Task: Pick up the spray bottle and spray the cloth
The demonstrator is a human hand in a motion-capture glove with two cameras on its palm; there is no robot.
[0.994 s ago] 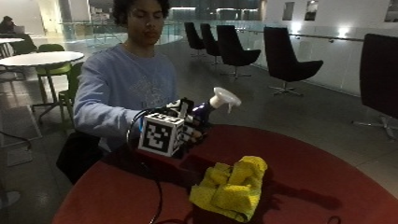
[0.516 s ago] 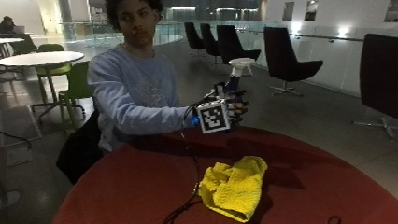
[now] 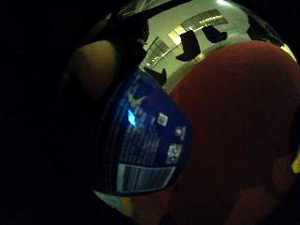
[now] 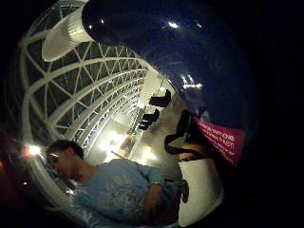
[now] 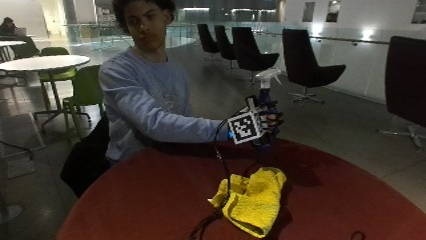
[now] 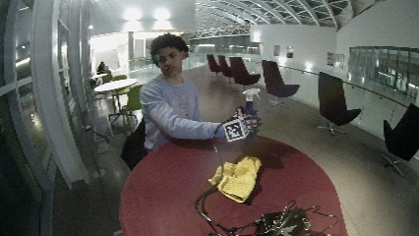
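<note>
Yellow cloth, dark blue white-topped spray bottle, red table

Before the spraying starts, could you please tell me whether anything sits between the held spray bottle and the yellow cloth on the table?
Nothing visible does. The gloved right hand holds the spray bottle upright above the red table, and the yellow cloth lies below it with only open air between them.

Round red table, black chairs behind, white table, green chairs
</note>
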